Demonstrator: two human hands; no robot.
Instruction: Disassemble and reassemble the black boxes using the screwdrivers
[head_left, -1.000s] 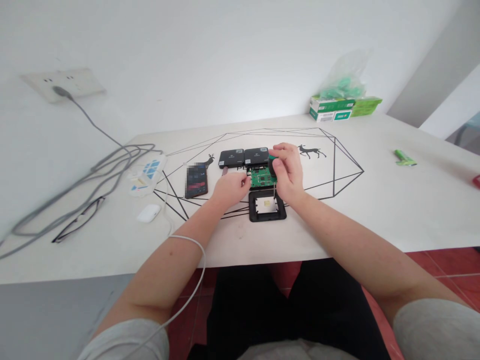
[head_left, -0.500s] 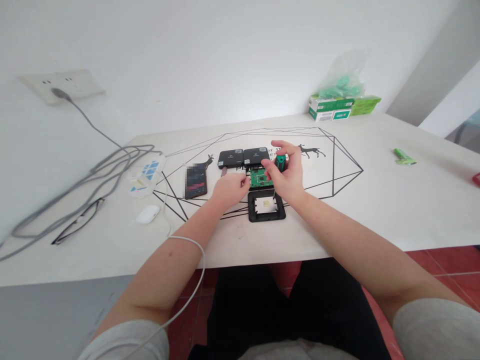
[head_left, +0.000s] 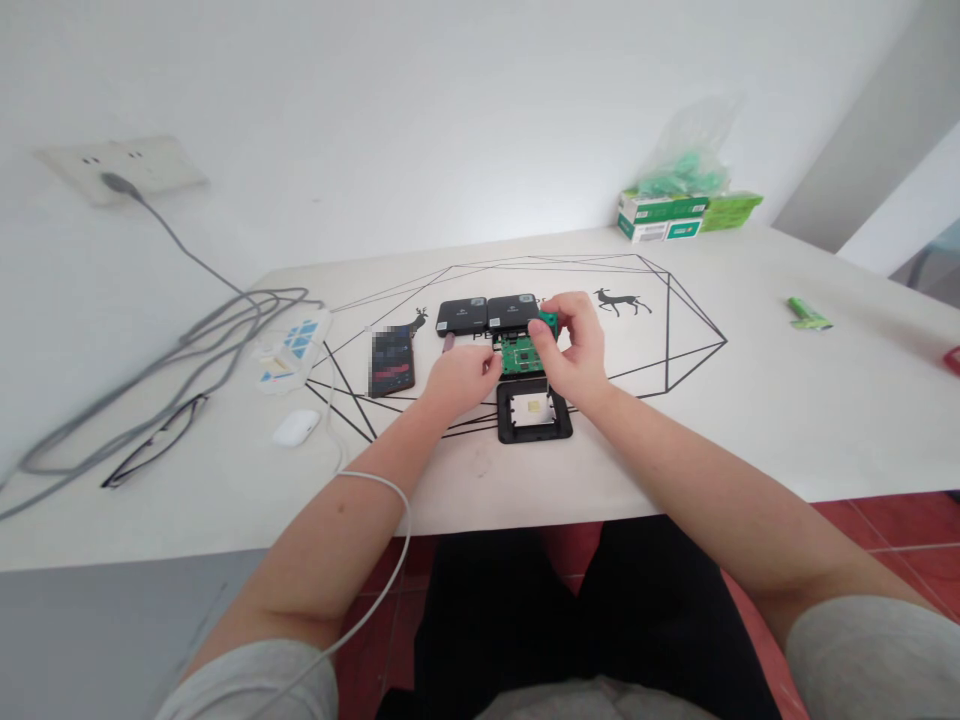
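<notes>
A green circuit board point(head_left: 521, 354) sits in a dark casing in front of me. My left hand point(head_left: 463, 380) is closed at the board's left edge, its fingertips partly hidden. On the other side, my right hand point(head_left: 576, 348) grips the green handle of a screwdriver point(head_left: 550, 320) between thumb and fingers. The screwdriver's thin shaft points down near the board's right end; its tip cannot be made out. Just below the board lies an open black cover point(head_left: 534, 434) with a silver plate point(head_left: 531, 409) inside.
Two black boxes point(head_left: 462, 317) stand side by side behind the board. To the left are a phone point(head_left: 392, 362), a white earbud case point(head_left: 296, 428), glasses point(head_left: 154, 443), a parts box point(head_left: 300, 345) and a grey cable point(head_left: 180, 375). Green-and-white boxes point(head_left: 664, 215) rest at the back right.
My right fingers have closed in around the screwdriver handle, which now leans further left. My left hand stays at the board's edge.
</notes>
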